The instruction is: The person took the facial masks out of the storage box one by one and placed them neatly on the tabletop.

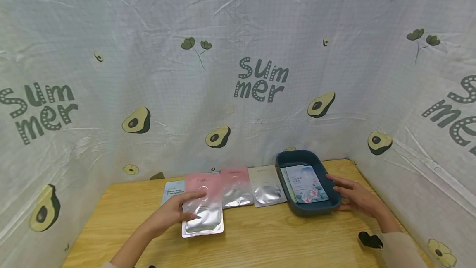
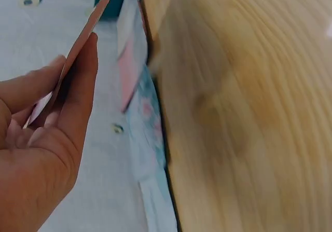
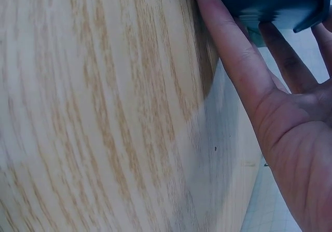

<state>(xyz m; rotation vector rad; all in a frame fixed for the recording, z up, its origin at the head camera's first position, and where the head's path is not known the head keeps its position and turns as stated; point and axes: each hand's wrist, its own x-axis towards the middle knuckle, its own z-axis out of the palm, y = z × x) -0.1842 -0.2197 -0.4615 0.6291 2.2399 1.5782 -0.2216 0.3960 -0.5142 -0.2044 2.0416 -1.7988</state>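
My left hand (image 1: 172, 212) pinches a pink and silver sheet mask packet (image 1: 210, 214) between thumb and fingers, held up off the table. In the left wrist view the packet (image 2: 78, 50) appears edge-on. Behind it, a light blue packet (image 1: 174, 188) is partly hidden. To its right lie another pink and silver packet (image 1: 236, 189) and a cream and silver packet (image 1: 267, 185). My right hand (image 1: 357, 197) rests against the right side of a dark blue basket (image 1: 316, 210), fingers mostly straight. Inside it are a floral packet (image 1: 306, 183) and a greenish one (image 1: 288, 183) partly beneath.
The wooden table (image 1: 260, 239) stands against a hung white cloth (image 1: 167, 135) printed with avocados and lettering. This cloth also closes off both sides. The row of packets and the basket stand along the table's back edge.
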